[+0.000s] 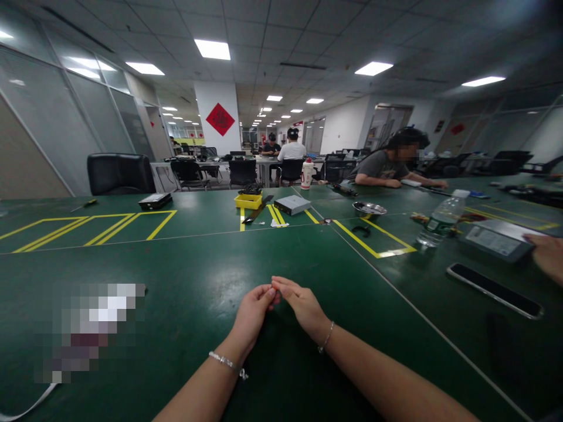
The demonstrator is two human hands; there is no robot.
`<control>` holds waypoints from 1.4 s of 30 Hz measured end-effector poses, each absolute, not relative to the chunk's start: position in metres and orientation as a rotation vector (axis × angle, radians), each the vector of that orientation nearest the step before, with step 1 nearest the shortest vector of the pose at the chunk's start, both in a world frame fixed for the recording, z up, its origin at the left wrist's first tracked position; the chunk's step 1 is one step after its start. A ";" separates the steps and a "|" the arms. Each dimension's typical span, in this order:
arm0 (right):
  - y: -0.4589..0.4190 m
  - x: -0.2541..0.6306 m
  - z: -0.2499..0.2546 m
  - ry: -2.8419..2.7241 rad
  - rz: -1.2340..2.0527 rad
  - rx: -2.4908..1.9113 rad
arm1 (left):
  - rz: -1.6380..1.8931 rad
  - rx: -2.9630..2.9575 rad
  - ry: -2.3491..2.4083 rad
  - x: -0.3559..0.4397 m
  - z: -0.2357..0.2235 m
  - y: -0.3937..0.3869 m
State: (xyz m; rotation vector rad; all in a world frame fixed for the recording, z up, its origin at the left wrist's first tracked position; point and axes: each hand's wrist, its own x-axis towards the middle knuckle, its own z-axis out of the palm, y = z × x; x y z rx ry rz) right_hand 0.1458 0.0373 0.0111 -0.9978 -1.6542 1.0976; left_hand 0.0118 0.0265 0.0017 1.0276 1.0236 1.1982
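Tiny orange piece [274, 286] is pinched in the meeting fingertips of left hand [254, 306] and right hand [302, 301], over green surface [185, 275]. Farther out, yellow tray [248, 202] and grey metal box [292, 204] are placed side by side.

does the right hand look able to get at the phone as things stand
Probably yes, with a stretch: no object shows between the right hand and the phone, though it would first have to leave the left hand, which it meets at the fingertips.
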 end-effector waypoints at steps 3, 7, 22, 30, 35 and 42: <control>0.038 0.148 0.011 -1.722 1.098 -0.971 | 1.197 0.985 1.008 0.011 0.003 0.026; 0.036 0.149 0.015 -1.926 0.810 -0.990 | 1.190 0.864 0.942 0.012 0.008 0.025; 0.033 0.153 0.013 -2.037 0.335 -1.054 | 1.045 0.900 0.860 0.012 0.007 0.022; 0.039 0.162 0.028 -2.044 0.366 -1.091 | 1.042 0.883 0.856 0.012 0.011 0.019; 0.080 0.235 0.035 -1.767 0.068 -1.474 | 1.156 0.936 0.992 0.009 0.012 0.022; 0.104 0.367 0.005 -1.505 -0.235 -2.297 | 1.194 1.485 1.370 0.003 0.004 0.027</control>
